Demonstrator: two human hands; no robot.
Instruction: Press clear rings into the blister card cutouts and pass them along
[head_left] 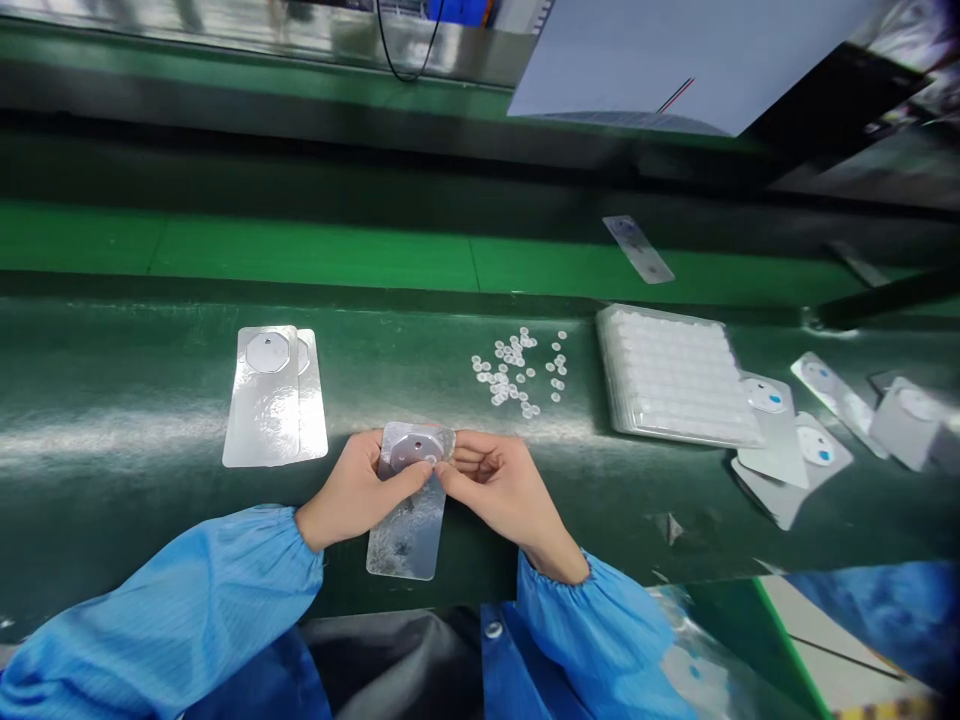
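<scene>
In front of me, both hands hold one shiny silver card (409,535) with a rounded octagonal patch near its top and a small dark hole in it. My left hand (375,490) grips the card's left edge, its thumb pressed over the patch. From the right side, my right hand (499,490) has its thumb on the patch's lower right, fingers curled behind the card. Something small and pale may lie by the thumb tips; I cannot make it out. Two overlapping silver cards (262,415) lie to the left. Small clear discs (501,380) are scattered beyond my right hand.
A clear tray (679,375) of white pieces stands to the right. Cards with blue dots (772,440) lie beside it, and others farther right. One more card (637,248) rests on the green ledge. A white sheet (637,60) hangs above; a dark bar (885,300) juts in.
</scene>
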